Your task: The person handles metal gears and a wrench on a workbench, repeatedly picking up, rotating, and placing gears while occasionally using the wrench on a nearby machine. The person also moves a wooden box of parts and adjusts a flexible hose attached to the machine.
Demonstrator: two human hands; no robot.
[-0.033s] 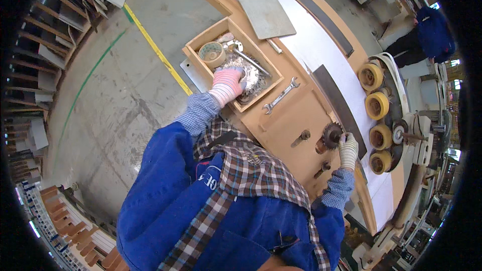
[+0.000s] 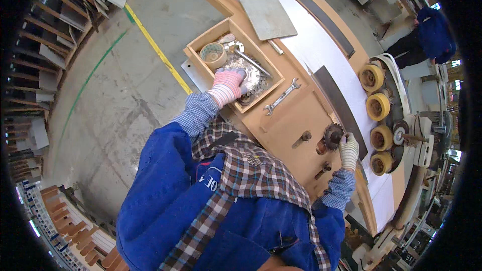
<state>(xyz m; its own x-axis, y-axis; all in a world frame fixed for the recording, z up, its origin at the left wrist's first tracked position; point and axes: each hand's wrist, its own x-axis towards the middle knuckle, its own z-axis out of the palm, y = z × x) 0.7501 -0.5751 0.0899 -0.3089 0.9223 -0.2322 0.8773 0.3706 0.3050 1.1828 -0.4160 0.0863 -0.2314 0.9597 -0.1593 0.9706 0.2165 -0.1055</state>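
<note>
In a shallow wooden box, my left hand, in a pink-striped glove, rests on the near edge of a shiny circular saw blade. Its thumb and fingers are apart; part of the blade is hidden under them. Beside the blade lie a roll of tape and a metal-handled tool. My right hand, in a white striped glove, pinches the edge of a dark toothed cutter above the brown tabletop. The right fingertips are partly hidden.
An open-ended wrench lies right of the box. Two dark spindles stand in slots in the tabletop. A grey plate lies beyond the box. At right is a feeder with yellow rollers; a person stands farther off.
</note>
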